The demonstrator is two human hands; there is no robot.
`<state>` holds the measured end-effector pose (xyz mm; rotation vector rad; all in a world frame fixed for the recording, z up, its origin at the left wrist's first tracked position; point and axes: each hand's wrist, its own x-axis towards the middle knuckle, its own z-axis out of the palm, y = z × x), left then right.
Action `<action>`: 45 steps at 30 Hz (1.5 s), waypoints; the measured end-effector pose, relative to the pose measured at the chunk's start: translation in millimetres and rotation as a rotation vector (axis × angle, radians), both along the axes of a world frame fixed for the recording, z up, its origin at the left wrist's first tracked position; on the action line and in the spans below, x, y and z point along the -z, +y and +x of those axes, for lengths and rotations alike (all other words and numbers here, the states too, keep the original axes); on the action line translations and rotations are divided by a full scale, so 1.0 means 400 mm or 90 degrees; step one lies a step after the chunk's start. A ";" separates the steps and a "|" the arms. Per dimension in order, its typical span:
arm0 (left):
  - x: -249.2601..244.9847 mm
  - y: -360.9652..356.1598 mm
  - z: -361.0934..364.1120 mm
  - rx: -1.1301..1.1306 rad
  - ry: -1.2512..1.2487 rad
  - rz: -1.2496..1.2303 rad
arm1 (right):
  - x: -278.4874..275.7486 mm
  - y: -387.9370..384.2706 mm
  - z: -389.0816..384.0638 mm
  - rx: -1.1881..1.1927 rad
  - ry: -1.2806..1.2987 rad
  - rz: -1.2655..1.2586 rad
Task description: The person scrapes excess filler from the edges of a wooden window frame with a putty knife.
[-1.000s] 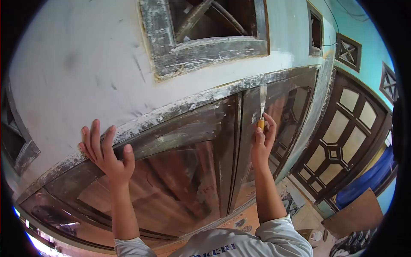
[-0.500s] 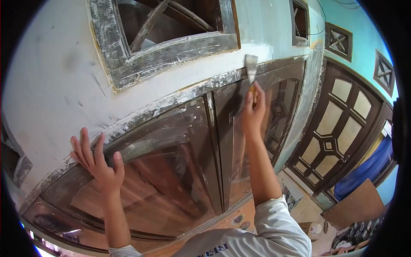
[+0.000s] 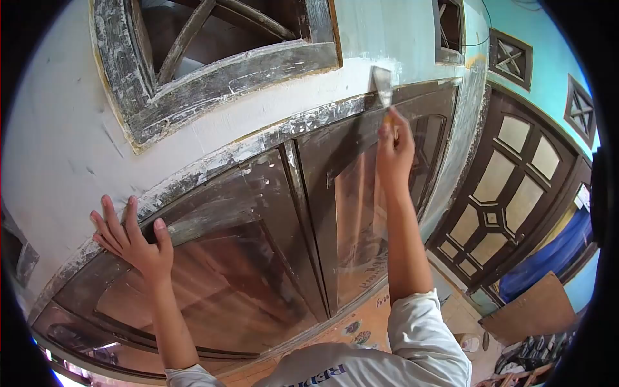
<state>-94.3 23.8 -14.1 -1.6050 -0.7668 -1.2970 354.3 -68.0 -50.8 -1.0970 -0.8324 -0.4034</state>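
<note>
My right hand (image 3: 394, 145) is closed round the orange-brown handle of a putty knife (image 3: 383, 86). The wide metal blade points up against the pale wall (image 3: 271, 106), just above the top of the window frame, by a patch of white filler (image 3: 358, 74). My left hand (image 3: 135, 242) lies with its fingers spread on the upper left of the frame, where brown paint meets a white-smeared strip (image 3: 193, 171). Below both hands are brown window shutters (image 3: 274, 190) with glass panes (image 3: 213, 284).
Above is a vent opening (image 3: 213, 80) with crossed bars and a scraped frame. To the right stand a brown panelled door (image 3: 509, 187), a blue curtain (image 3: 548, 251) and a leaning brown board (image 3: 532, 309). A round container (image 3: 467, 342) sits on the floor.
My right hand has shifted slightly right with the putty knife, whose blade now tilts further left and sits higher on the wall. My left hand stays spread on the frame as the view shifts.
</note>
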 end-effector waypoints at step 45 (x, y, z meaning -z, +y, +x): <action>-0.135 -0.026 -0.348 -0.033 -0.014 -0.093 | -0.052 0.058 -0.756 -0.140 -0.334 -0.054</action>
